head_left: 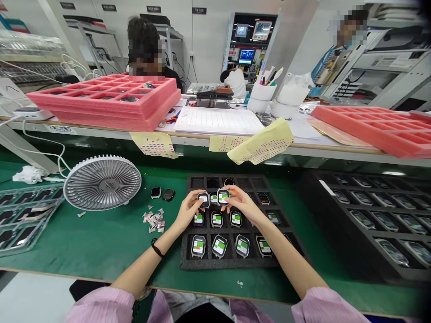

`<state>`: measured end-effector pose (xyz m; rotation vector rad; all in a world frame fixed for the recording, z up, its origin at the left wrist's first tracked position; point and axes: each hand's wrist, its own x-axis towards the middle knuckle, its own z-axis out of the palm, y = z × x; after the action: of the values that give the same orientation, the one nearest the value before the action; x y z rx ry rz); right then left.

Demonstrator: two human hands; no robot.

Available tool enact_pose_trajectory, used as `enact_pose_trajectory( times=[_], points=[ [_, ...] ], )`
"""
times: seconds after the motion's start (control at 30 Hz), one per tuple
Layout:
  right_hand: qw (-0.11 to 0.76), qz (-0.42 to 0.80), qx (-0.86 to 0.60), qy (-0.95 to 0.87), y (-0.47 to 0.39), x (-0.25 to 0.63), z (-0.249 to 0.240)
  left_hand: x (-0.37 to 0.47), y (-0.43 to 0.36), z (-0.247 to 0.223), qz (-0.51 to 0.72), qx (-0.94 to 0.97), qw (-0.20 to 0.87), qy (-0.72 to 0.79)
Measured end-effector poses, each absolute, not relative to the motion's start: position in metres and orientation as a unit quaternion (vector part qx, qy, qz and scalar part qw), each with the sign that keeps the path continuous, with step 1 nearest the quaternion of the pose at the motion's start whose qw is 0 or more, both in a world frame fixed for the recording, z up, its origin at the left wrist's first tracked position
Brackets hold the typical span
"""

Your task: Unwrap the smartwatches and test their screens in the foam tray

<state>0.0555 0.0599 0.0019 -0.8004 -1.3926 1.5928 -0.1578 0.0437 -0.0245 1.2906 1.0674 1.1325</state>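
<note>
My left hand (191, 207) is closed around a strapless smartwatch (203, 200) with a lit screen, over the black foam tray (232, 264). Level with it, my right hand (243, 202) grips a second smartwatch (223, 197), thumb and fingers at its edges. Between the two, another lit watch (213, 198) sits in its slot. Nearer rows of the tray hold several watches with green and white screens, such as one watch (220, 246) lying tilted in its compartment. In the far row are a dark watch (213, 183) and another watch (229, 181).
A white round fan (103, 183) stands left, near two loose watches (156, 193) and small paper scraps (155, 219). Clear plastic trays (30, 215) lie far left, stacked black trays (340, 233) right. Pink foam trays (107, 105) rest on the shelf, with people beyond.
</note>
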Motion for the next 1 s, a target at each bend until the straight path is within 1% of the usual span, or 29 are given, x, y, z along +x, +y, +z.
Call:
enact_pose_trajectory(
  times=[0.27, 0.33, 0.47, 0.53, 0.63, 0.83, 1.0],
  points=[
    [0.461, 0.627, -0.35, -0.521, 0.055, 0.054, 0.007, -0.159, 0.042, -0.024, 0.467, 0.548, 0.529, 0.449],
    [0.49, 0.622, -0.362, -0.493, 0.058, 0.058, 0.008, -0.159, 0.042, -0.025, 0.467, 0.547, 0.531, 0.448],
    [0.572, 0.582, -0.39, -0.426, 0.071, 0.075, 0.007, -0.159, 0.042, -0.024, 0.465, 0.545, 0.54, 0.443],
    [0.594, 0.562, -0.403, -0.411, 0.077, 0.084, 0.005, -0.159, 0.042, -0.024, 0.461, 0.55, 0.536, 0.444],
    [0.601, 0.545, -0.428, -0.4, 0.085, 0.092, -0.001, -0.159, 0.042, -0.024, 0.457, 0.555, 0.533, 0.446],
    [0.585, 0.559, -0.449, -0.38, 0.095, 0.09, -0.017, -0.159, 0.043, -0.025, 0.467, 0.548, 0.537, 0.439],
    [0.581, 0.569, -0.439, -0.381, 0.093, 0.083, -0.016, -0.159, 0.043, -0.026, 0.475, 0.542, 0.541, 0.433]
  ],
)
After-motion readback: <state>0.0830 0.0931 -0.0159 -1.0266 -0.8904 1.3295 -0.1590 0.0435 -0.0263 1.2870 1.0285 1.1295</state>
